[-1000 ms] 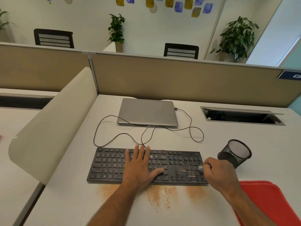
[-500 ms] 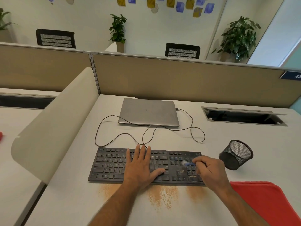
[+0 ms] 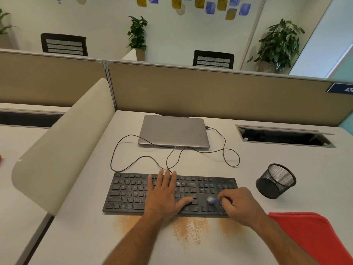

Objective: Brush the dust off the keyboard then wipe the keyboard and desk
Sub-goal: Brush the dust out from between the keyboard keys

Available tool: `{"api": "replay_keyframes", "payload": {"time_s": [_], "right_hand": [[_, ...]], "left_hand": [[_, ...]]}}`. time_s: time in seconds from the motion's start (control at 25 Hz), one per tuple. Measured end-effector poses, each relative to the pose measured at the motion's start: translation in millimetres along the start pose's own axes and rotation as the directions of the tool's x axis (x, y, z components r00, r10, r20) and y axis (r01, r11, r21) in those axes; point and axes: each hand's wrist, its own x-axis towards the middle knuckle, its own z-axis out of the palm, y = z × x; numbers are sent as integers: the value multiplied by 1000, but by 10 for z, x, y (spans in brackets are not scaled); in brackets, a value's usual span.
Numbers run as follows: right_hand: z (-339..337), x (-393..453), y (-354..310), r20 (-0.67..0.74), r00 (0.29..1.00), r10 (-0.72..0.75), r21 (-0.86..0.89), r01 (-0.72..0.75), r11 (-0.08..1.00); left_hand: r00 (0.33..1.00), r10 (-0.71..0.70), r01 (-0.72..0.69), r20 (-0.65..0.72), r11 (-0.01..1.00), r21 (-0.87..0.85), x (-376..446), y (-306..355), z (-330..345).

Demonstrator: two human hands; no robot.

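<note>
Worktop [image 3: 286, 178] fills the lower frame, pale grey, with orange-brown dust [image 3: 189, 230] in three patches along its near strip, just below the keyboard. Judged progress: brushing well along, most dust looks off the keys and onto the worktop; wiping of keyboard and worktop not started. Red cloth [image 3: 309, 234] lies unused at lower right.

Room: beige partition [image 3: 210, 92] across mid frame, white curved divider [image 3: 63, 142] at left, chairs and potted plants along the upper frame. Closed laptop [image 3: 172, 131] at centre, its cable [image 3: 229, 150] looping down toward the keyboard. Open cable hatch [image 3: 284, 136] at right.

Keyboard [image 3: 129, 194] black, lower centre, flat on the worktop. Mesh pen cup [image 3: 275, 180] tipped, right of the keyboard, apart from it.

Left hand [image 3: 164, 194] flat on the middle keys, fingers straight, pressing it steady. Right hand [image 3: 240, 205] over the keyboard's right end, fingers curled round a small blue brush [image 3: 211, 200], blurred, tip on the keys.
</note>
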Motion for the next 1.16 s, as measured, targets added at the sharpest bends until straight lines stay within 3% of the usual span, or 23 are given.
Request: {"api": "replay_keyframes", "payload": {"time_s": [0.2,0.36,0.52,0.64,0.8,0.92,1.08,1.16], "right_hand": [[-82,-4,46,-203,979,13,60,-1,998],[-47,-38,12,14,1000,4,15,-4,1000],[-105,-83,67,-86,996,37,66,-32,997],[-96,-151,73,24,999,21,-11,-20,1000],[-107,-216,121,-38,999,39,63,-36,997],[-105,-256,135,48,999,14,-17,-13,1000],[-122,-258,192,-138,990,40,81,-29,996],[-83,-256,168,-98,994,50,73,-43,996]], "left_hand": [[1000,0,0,1,1000,-2,-4,4,-7],[1000,-1,1,-1,1000,0,-8,2,-3],[1000,5,-5,1,1000,-2,-6,0,-13],[1000,2,-2,8,1000,-2,-5,0,-6],[1000,3,-3,9,1000,-5,2,-2,-11],[1000,1,-1,6,1000,-1,2,3,-6],[1000,1,-1,12,1000,1,3,1,-11],[1000,4,-4,13,1000,0,4,1,-9]]}}
